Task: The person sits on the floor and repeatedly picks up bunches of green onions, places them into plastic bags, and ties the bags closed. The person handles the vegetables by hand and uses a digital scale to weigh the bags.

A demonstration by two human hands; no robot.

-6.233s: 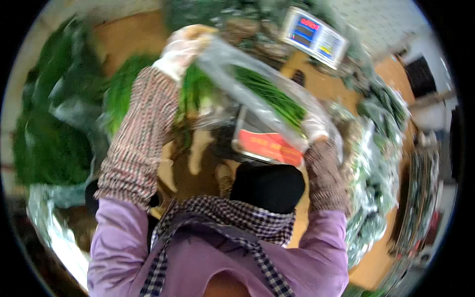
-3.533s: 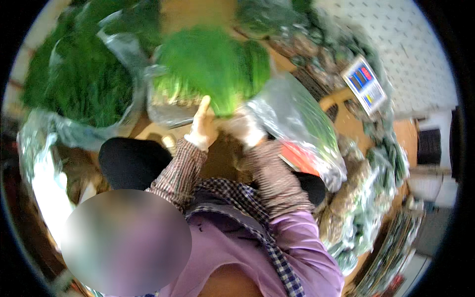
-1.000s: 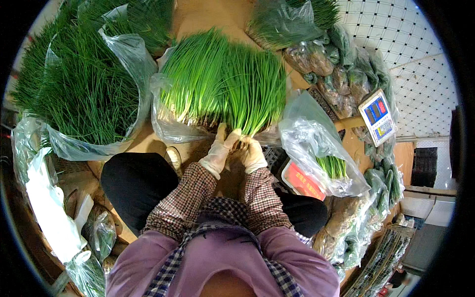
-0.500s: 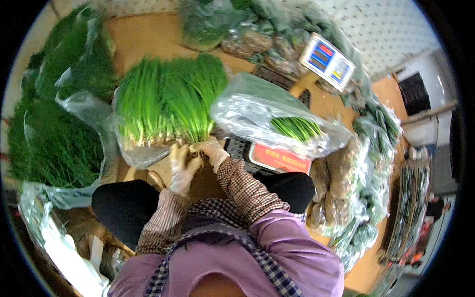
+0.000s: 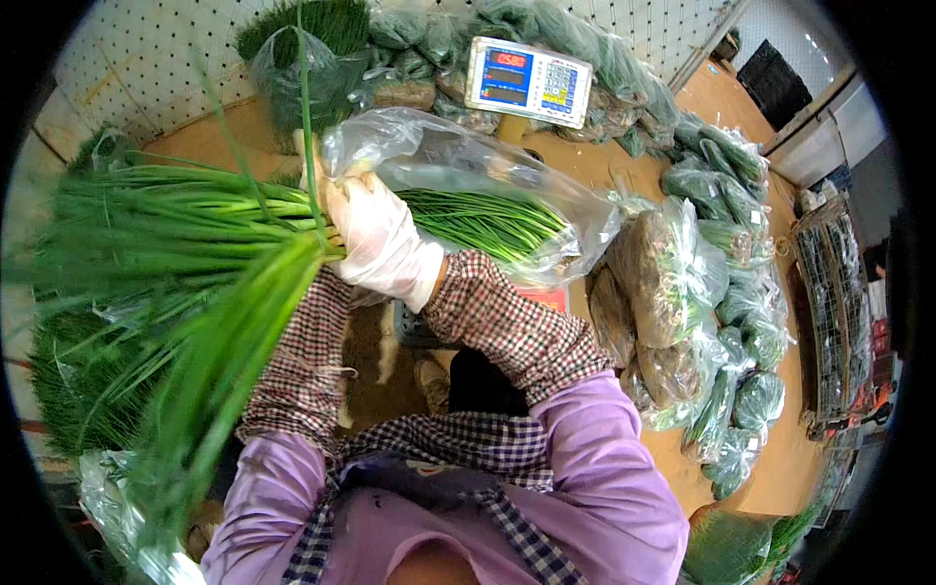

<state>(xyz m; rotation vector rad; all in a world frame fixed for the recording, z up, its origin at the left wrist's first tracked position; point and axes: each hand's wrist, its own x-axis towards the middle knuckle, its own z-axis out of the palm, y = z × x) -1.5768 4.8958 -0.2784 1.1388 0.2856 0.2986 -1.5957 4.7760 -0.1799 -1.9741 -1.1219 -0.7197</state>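
A large bunch of scallions (image 5: 185, 229) is raised in front of me, its long green leaves fanning out to the left and down, blurred by motion. My right hand (image 5: 375, 239), in a thin white glove, is closed at the pale stem end of the bunch. One long leaf sticks straight up beside its fingers. My left forearm, in a checked sleeve, runs up underneath the bunch. Leaves and stems hide most of my left hand, so its fingers cannot be made out. Just beyond my right hand, a clear plastic bag (image 5: 575, 210) holds more scallions (image 5: 483, 219).
The bag rests over a scale, whose display (image 5: 528, 83) stands behind it on a post. Bagged greens (image 5: 731, 205) and brown-looking bundles (image 5: 648, 283) are piled to the right. A bagged green bundle (image 5: 310, 73) stands at the back left. Wire racks (image 5: 834, 312) line the far right.
My hands were low at the root ends of scallions on the pile. Now a bunch is lifted and turned, its leaves pointing left. The view has swung, too.
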